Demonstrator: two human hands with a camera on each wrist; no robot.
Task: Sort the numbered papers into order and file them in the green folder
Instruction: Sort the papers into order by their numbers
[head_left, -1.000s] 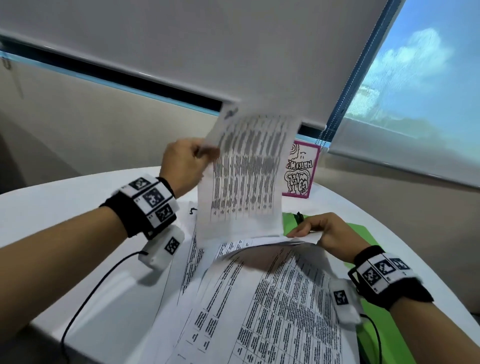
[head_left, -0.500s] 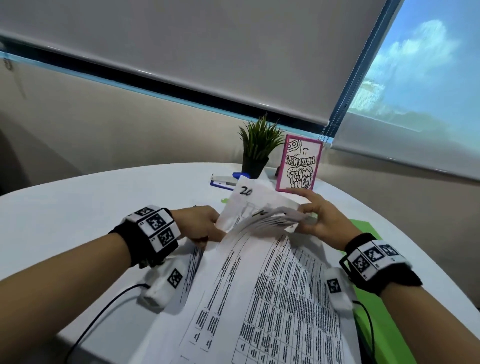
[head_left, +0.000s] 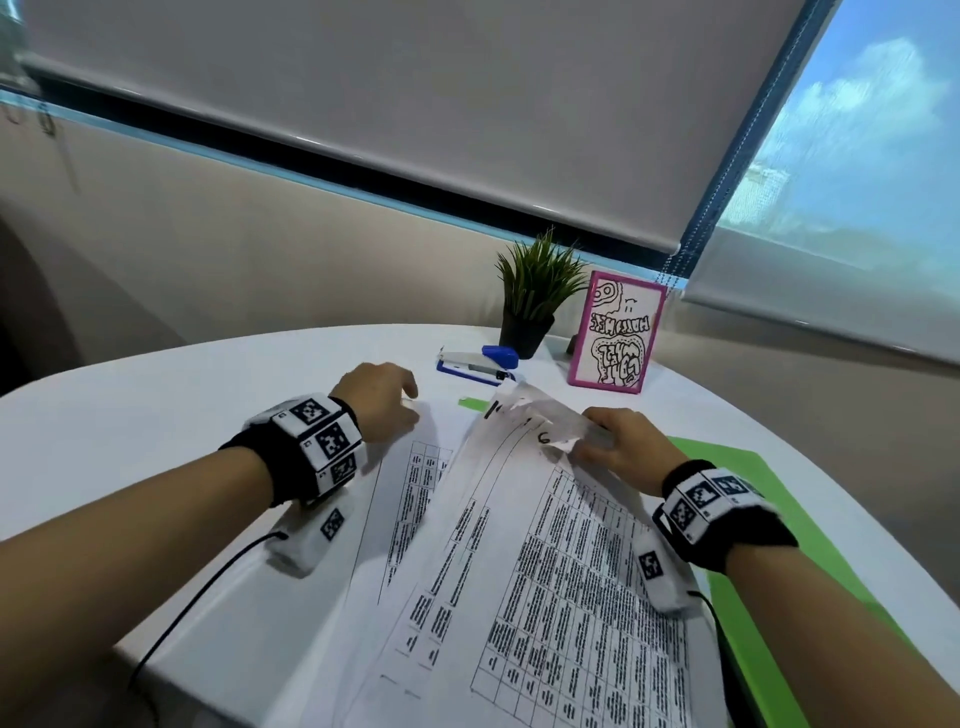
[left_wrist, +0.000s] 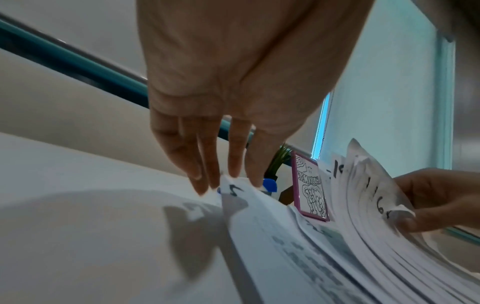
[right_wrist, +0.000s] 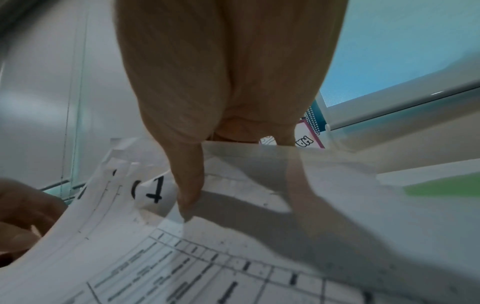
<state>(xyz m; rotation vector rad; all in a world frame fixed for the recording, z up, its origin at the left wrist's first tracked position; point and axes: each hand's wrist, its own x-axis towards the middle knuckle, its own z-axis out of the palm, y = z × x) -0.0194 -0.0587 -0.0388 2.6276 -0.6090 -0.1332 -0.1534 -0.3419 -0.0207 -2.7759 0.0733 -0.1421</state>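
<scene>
- Left hand: fingers straight, tips pressing the far corner of the left sheet.
- Right hand: pinches the fanned paper stack at its far corners.
- Green folder: on the table, right of the stack, partly beneath it.

Stapler, plant, pink frame block table's far edge.

You sit in an office: a white round table stands by a window with roller blinds, and on it you see a blue stapler, printed table sheets, a small potted plant and a pink-framed sign.
</scene>
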